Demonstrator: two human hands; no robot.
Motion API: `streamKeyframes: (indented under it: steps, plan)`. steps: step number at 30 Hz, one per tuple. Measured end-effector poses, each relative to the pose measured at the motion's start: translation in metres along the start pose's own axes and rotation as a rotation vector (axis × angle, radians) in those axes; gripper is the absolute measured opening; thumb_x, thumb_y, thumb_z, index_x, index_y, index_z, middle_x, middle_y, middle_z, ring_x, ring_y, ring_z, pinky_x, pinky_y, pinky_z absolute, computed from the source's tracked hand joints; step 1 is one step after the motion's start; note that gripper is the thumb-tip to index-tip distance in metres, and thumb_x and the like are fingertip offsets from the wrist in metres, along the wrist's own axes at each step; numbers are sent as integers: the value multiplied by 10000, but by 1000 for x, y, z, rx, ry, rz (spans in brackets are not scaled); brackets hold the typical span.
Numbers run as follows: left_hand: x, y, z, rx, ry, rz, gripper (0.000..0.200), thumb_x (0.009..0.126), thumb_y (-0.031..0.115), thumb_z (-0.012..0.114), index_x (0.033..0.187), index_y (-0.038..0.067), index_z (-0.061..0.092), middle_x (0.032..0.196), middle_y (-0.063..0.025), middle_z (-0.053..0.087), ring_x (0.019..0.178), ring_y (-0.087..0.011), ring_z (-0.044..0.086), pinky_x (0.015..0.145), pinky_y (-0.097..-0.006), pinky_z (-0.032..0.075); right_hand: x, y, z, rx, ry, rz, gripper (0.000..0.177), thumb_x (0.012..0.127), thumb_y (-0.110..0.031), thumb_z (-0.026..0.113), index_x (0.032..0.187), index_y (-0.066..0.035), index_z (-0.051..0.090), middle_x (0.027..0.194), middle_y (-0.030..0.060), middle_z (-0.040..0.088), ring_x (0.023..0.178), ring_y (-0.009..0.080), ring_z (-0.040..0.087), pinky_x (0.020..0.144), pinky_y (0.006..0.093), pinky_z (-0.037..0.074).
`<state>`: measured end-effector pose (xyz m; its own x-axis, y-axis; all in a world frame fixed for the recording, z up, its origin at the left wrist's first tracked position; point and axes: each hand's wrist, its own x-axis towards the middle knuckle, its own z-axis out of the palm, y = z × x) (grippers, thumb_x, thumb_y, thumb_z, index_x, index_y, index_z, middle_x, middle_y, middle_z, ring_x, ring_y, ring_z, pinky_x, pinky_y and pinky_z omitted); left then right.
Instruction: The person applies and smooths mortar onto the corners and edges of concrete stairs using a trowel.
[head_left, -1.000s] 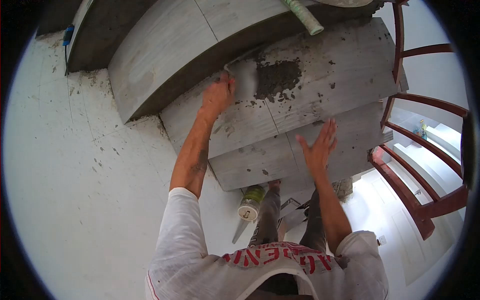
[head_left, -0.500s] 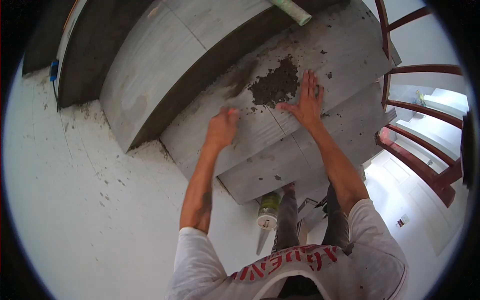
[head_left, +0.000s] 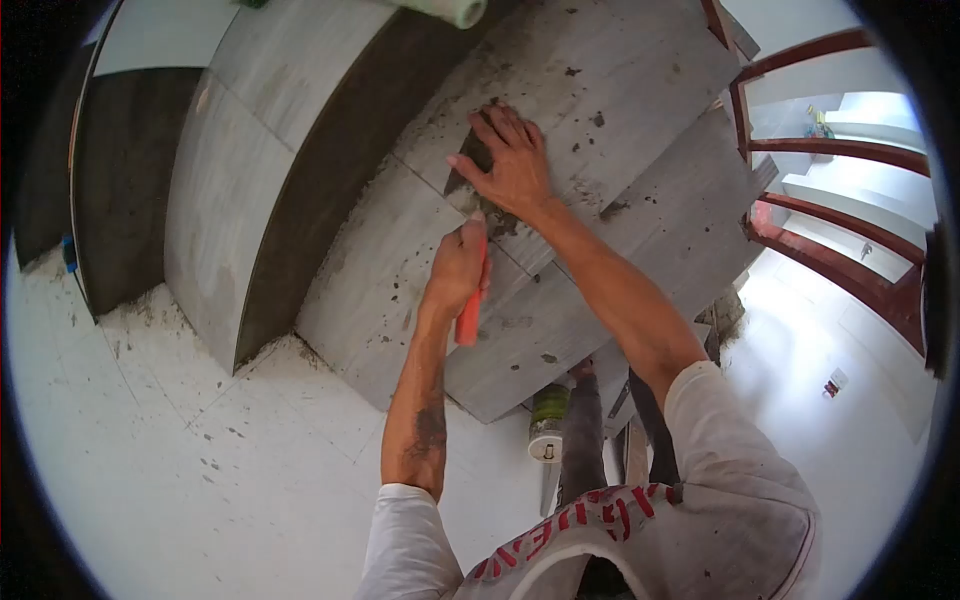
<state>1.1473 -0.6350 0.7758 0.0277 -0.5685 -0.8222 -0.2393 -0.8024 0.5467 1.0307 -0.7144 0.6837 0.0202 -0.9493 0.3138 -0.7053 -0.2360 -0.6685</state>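
Observation:
My left hand [head_left: 457, 268] is closed around a long orange-handled tool [head_left: 468, 325]; its working end is hidden by the fingers and the right hand. Just above and to the right, my right hand [head_left: 515, 165] lies with fingers apart over a dark mortar patch [head_left: 470, 160] on the grey stair tile [head_left: 375, 225]. The palm and fingers cover part of this patch, and whether anything lies under them cannot be seen. Mortar crumbs are scattered over the tiles around both hands.
A curved dark riser [head_left: 300, 200] rises on the left, with a pale green tube [head_left: 450, 10] on the step above. Dark red railings [head_left: 840, 150] run along the right. A green and white container [head_left: 547, 425] stands beside my legs on the pale floor.
The view has shifted. My left hand has come in close to the right, and the orange tool now shows clearly. Much less loose mortar is visible around the right hand.

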Motion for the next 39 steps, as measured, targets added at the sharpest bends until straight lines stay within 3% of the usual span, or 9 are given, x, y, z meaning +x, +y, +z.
streamKeyframes:
  steps: [10,17,26,28,30,31,32,35,39]
  plan:
    - [-6,29,53,-18,143,-60,432,973,449,375,806,64,477,619,-29,453,435,-126,393,405,-295,370,-4,15,-18,284,252,56,393,792,-273,683,1113,-51,639,1319,126,526,1287,303,448,1070,465,356]
    - [-88,62,144,239,-32,87,437,987,432,365,805,49,474,616,-45,450,428,-144,404,417,-300,375,-40,27,-163,193,431,277,370,809,-254,683,1126,-71,627,1398,99,453,1354,272,373,1059,448,365]
    - [-214,13,341,837,-587,75,470,985,446,373,775,46,502,577,-58,485,457,-152,471,438,-328,402,-261,73,-384,-220,890,667,408,769,-212,745,1123,-46,632,1329,143,530,1248,340,500,975,440,431]
    - [-249,-12,391,985,-783,245,443,992,395,355,872,11,538,648,-124,548,523,-234,547,506,-381,445,-321,72,-441,-359,943,779,425,778,-204,743,1152,-40,625,1319,156,539,1251,350,494,974,446,429]
    - [-271,-58,443,1124,-1128,1045,345,979,281,366,1032,-4,554,797,-203,604,688,-366,610,623,-456,472,-395,68,-499,-510,969,847,431,790,-185,732,1181,-42,620,1323,171,536,1253,357,488,1004,439,404]
    - [-299,-81,475,1067,-1243,977,293,928,137,395,1153,17,539,928,-251,606,858,-451,593,729,-510,466,-440,59,-533,-567,969,889,486,802,-197,733,1239,-42,590,1347,168,523,1279,336,465,1043,425,365]
    - [-318,-110,507,897,-1334,1362,284,870,53,425,1124,19,550,921,-257,605,861,-443,597,751,-514,476,-485,47,-559,-683,1105,958,593,794,-213,751,1313,-36,525,1376,157,505,1314,312,429,1071,425,331]
    - [-355,-185,589,1534,-1406,1188,220,836,31,459,1028,15,566,927,-259,615,895,-436,597,776,-520,475,-589,-60,-608,-1048,1515,1318,436,935,-196,586,1320,-6,510,1364,189,502,1323,318,415,1100,450,255]
    - [-283,-180,550,1354,-1278,1322,208,867,101,460,1012,4,574,897,-254,622,896,-452,588,775,-518,467,-687,-190,-541,-1085,1198,1749,461,976,-280,522,1382,-72,460,1439,193,418,1368,341,339,1066,509,256]
